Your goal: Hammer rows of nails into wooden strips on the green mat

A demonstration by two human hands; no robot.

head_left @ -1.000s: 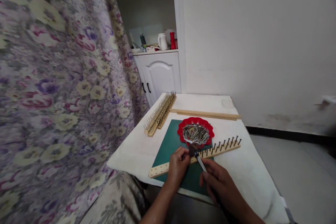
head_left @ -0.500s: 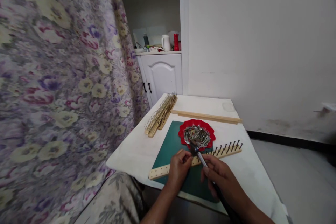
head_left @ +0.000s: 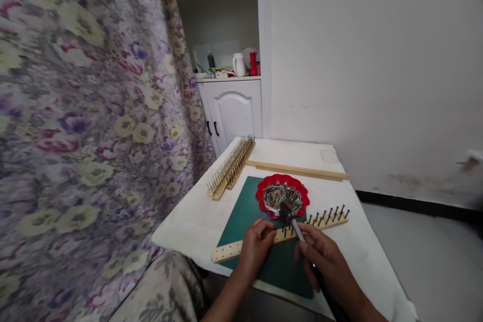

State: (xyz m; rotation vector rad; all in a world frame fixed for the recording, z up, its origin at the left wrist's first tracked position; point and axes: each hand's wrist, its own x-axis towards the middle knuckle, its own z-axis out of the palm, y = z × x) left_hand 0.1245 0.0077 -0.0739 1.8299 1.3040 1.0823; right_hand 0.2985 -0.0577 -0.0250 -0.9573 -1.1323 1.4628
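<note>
A pale wooden strip (head_left: 228, 251) lies slantwise across a green cutting mat (head_left: 241, 206), with dark nails (head_left: 334, 214) upright along its right part and small holes in its left end. Resting at the strip's middle, my left hand (head_left: 257, 242) has thumb and fingertips pinched together. Whatever sits between them, perhaps a nail, is too small to make out. My right hand (head_left: 320, 251) is wrapped around a hammer (head_left: 297, 230). The hammer's head is raised beside the left fingertips, in front of a red scalloped bowl (head_left: 262, 183) full of loose nails (head_left: 281, 196).
Nail-studded strips (head_left: 232, 166) lie at the table's far left. Two bare wooden strips (head_left: 298, 169) lie across behind the bowl. A floral curtain (head_left: 113, 126) hangs close on the left. Beyond the white-covered table (head_left: 192, 221) stands a white cabinet (head_left: 236, 110).
The hammer head has risen and shifted slightly right, away from the left fingertips. My left hand stays pinched at the strip. The view has shifted a little.
</note>
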